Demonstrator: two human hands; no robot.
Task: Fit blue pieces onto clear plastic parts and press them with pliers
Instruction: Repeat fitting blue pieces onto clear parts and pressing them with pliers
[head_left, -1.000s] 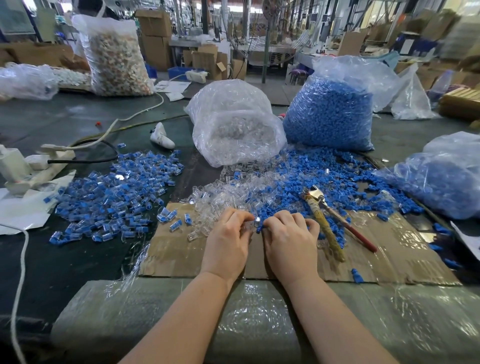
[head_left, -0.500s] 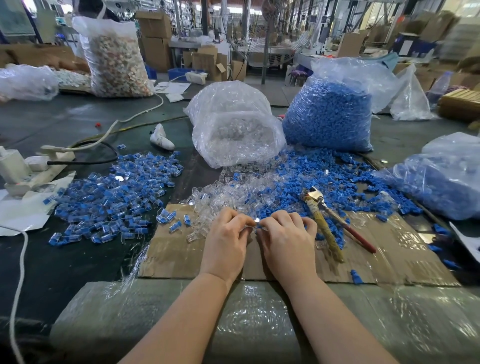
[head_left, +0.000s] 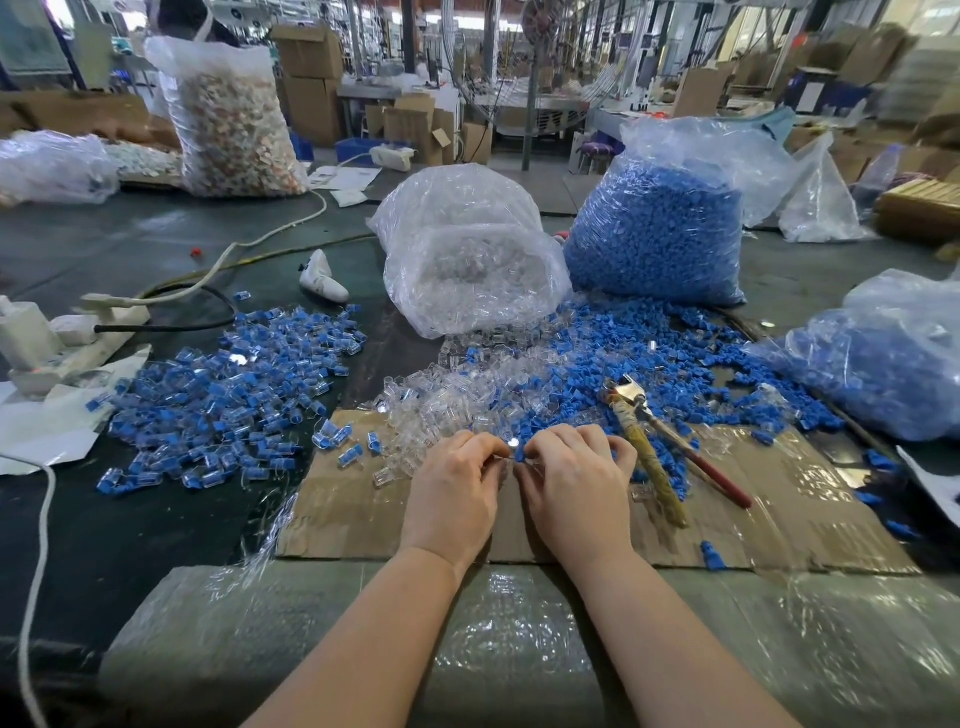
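Observation:
My left hand (head_left: 457, 493) and my right hand (head_left: 574, 486) meet over the cardboard sheet (head_left: 343, 519), fingers curled, pinching a small clear part with a blue piece (head_left: 514, 451) between their fingertips. Most of the part is hidden by the fingers. Just beyond lie a heap of loose clear parts (head_left: 467, 400) and a spread of loose blue pieces (head_left: 675, 358). The pliers (head_left: 660, 441), one handle wrapped in tan and one red, lie untouched on the cardboard right of my right hand. A pile of assembled blue-and-clear parts (head_left: 223, 400) lies to the left.
An open bag of clear parts (head_left: 467, 254) and a bag of blue pieces (head_left: 660, 218) stand behind the heaps. Another blue-filled bag (head_left: 883, 364) sits at the right. A white power strip (head_left: 67, 343) with cables lies at the left. Plastic wrap covers the table's front edge (head_left: 519, 649).
Both hands stay pinched together at the same spot; the fingertips have shifted slightly around the small part. The pliers have not moved.

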